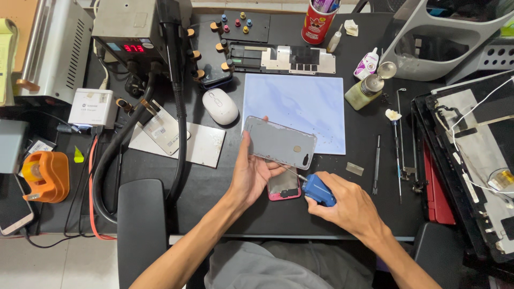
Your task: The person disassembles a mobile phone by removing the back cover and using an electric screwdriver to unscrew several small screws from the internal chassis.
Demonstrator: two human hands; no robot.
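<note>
Left hand [251, 174] pinching grey phone back [279, 142], tilting it up. Right hand [348, 206] gripping blue screwdriver [319, 190], tip at 10 o'clock; I'm keeping tip seated, pressing lightly.

mouse [220, 105] left of mat [308, 101] | phone [279, 142] before mat | tweezers [376, 163] right of phone

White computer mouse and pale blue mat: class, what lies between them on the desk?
Nothing: in the head view only a narrow strip of bare black desk separates the mouse from the mat.
</note>
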